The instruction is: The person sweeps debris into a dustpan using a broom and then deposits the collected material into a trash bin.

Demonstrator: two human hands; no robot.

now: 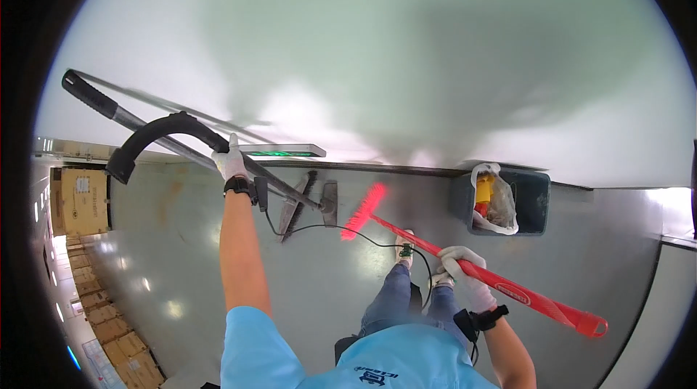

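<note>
Standing on a grey floor (319, 302), this person has a pale wall (435, 62) close across the far side, a dark strip running along its foot. Another pale surface edges the floor on the right, and cardboard boxes (83, 204) line the left. Bare floor spreads out to the left and near side; far right, a dark grey bin (460, 201) stands by the wall, a white bag (506, 228) lining it and yellow and red things inside.

The left hand (231, 161), gloved in white, has its fingers bent around the pole with the curved black handle (178, 124), just before a lit green sign (283, 151) low on the wall. A second pole, with a ribbed black grip (90, 95), slants behind it; I can't tell whether those fingers touch that one too. The right hand (467, 276), also gloved, is closed around the shaft of a red brush (537, 301).

That shaft runs through the right hand, its butt end off to the near right and its bristled head (363, 212) to the far left, between the hands. Whether the bristles touch the floor, I can't tell.
</note>
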